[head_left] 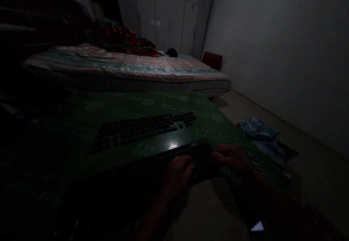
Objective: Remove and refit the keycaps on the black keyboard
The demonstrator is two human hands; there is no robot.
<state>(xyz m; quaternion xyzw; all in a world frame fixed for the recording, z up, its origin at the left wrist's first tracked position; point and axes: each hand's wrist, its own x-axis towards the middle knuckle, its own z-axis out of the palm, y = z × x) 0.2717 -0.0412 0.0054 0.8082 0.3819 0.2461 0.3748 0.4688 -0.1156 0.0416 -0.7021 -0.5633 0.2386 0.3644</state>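
The room is very dim. A green patterned table (pixel 81 124) fills the foreground. A set of black keys (pixel 141 130) lies in rows on it. At the table's near edge sits a long dark keyboard body (pixel 196 155). My left hand (pixel 178 175) is curled around its near side. My right hand (pixel 231 157) rests with bent fingers on its right end. Both hands grip the dark body.
A bed (pixel 131 70) with a striped sheet and a colourful blanket (pixel 122 39) stands behind the table. Pale wardrobe doors (pixel 169 15) are at the back, with a red box (pixel 212 60) beside the wall. Blue cloth (pixel 259 132) lies on the floor at right.
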